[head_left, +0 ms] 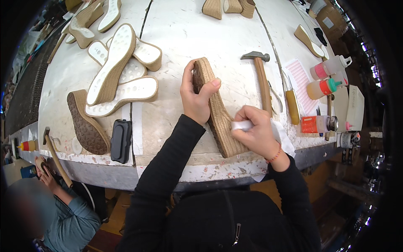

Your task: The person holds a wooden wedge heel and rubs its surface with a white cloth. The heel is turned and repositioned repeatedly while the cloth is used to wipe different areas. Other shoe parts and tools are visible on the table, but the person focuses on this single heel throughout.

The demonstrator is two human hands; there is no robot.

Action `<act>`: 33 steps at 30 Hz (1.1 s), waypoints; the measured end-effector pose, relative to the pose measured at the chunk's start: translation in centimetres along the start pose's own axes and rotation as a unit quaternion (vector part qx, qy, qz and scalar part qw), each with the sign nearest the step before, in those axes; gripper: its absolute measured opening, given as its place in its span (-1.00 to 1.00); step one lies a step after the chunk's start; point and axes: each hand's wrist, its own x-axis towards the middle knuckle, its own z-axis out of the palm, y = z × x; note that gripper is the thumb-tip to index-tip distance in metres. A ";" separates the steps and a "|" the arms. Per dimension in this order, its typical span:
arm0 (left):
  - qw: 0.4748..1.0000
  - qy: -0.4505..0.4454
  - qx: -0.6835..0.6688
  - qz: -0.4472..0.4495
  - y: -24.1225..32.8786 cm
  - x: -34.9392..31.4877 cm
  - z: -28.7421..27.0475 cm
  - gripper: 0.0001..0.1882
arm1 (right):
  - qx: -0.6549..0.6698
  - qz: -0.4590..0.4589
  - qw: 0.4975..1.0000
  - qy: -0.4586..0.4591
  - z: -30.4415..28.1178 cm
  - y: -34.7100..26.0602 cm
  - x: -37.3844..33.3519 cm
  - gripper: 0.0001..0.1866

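Head view, one: left fisheye of pair, head-worn, looking steeply down; left hand (197, 99) and right hand (259, 131) near, mid-frame; table (180, 35) beyond; wearer's torso (205, 220) at lower edge.

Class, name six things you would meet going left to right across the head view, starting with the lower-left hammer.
Lower-left hammer, black case, left hand, right hand, yellow-handled tool, green-capped bottle.

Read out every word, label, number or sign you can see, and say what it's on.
Nothing can be quoted reliably.
White sheet, red print: too small.
Green-capped bottle, red label: too small.
Lying bottle, red label: too small.
Pale box, dark writing: blurred.
Cardboard box, markings: blurred.
Held wedge sole: no lettering visible.
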 end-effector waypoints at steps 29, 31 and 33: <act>1.000 0.007 0.000 0.002 -0.3 0.1 0.0 -0.27 | 0.053 0.025 0.998 0.012 0.6 0.1 -0.1 -0.90; 1.000 -0.001 0.005 -0.009 0.1 0.0 0.0 -0.26 | 0.039 0.031 0.999 -0.015 -0.1 0.2 -0.3 -0.90; 0.999 -0.016 0.013 -0.035 0.7 -0.2 0.2 -0.26 | 0.032 0.054 0.996 -0.061 -1.1 0.0 -0.5 -0.90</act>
